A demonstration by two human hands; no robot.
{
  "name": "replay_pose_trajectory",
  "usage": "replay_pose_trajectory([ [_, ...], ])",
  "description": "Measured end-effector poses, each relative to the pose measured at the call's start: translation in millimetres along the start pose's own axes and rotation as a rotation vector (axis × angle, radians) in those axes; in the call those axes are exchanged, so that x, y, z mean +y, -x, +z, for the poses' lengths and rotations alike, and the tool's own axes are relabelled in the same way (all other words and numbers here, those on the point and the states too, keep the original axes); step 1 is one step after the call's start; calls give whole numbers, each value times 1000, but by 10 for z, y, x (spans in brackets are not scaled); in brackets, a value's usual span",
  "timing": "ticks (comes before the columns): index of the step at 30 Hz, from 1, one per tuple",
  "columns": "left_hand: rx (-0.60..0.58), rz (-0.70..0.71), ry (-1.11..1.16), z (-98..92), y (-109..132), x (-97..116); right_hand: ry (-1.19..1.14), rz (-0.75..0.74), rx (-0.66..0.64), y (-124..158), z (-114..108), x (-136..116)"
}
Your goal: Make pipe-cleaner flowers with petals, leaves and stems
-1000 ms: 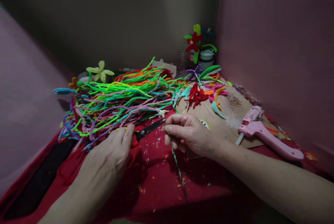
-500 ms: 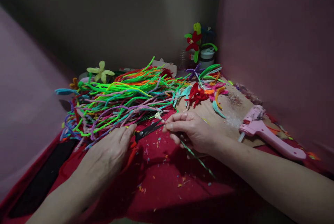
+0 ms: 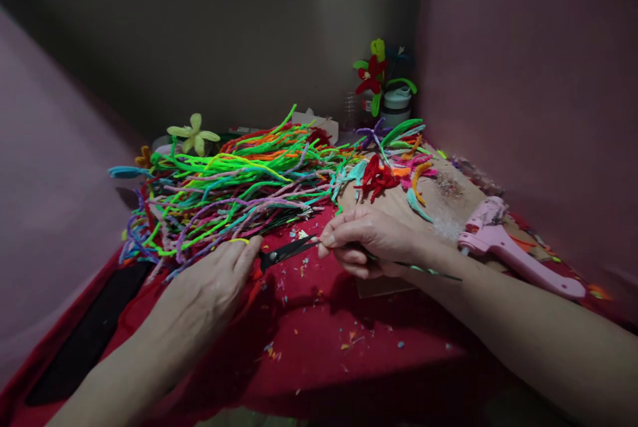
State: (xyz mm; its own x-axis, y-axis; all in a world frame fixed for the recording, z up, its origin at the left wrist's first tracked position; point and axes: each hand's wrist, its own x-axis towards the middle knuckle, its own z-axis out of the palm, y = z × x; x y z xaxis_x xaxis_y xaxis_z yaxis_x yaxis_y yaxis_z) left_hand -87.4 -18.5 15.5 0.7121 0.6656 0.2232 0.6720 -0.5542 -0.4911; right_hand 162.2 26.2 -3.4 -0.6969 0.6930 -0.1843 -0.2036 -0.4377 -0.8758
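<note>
My left hand [image 3: 214, 291] is wrapped round a pair of scissors [image 3: 286, 253] with dark blades, which point right towards my other hand. My right hand [image 3: 366, 241] pinches a thin green-wrapped stem [image 3: 434, 271], its tail running out to the right below the wrist. At the pinched end, small white stamen tips [image 3: 304, 235] show beside the scissor points. The blades look nearly closed there; whether they touch the stem I cannot tell. Fingertips hide the middle of the stem.
Colourful pipe cleaners [image 3: 239, 181] lie heaped behind my hands. Red pipe-cleaner petals [image 3: 377, 178] rest on a cardboard sheet [image 3: 393, 211]. A pink glue gun [image 3: 518, 254] lies right, a black flat object [image 3: 87, 334] left. Scraps dot the red cloth [image 3: 319, 347]. Behind stands a lidded bottle [image 3: 397, 105].
The stem's tail has swung up from slanting down to nearly level, as my right hand turned. The white tips moved down to the scissor blades, which have drawn closer together.
</note>
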Motion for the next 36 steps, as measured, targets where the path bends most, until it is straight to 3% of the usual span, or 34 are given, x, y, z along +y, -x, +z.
replay_pose_trajectory([
  [5, 13, 23, -20, -10, 21, 38, -43, 73, -87, 3, -59, -8],
  [10, -3, -25, -75, -3, -2, 106, -85, 52, -134, -7, -87, 7],
  [15, 16, -63, -172, -35, -33, 148, -109, 61, -137, -8, -92, 4],
  [28, 1, -16, -177, -58, -14, 137, -54, 158, -92, 26, -43, -33],
  [36, -60, -44, -160, -145, -37, 186, -27, 150, -157, 42, -73, -56],
])
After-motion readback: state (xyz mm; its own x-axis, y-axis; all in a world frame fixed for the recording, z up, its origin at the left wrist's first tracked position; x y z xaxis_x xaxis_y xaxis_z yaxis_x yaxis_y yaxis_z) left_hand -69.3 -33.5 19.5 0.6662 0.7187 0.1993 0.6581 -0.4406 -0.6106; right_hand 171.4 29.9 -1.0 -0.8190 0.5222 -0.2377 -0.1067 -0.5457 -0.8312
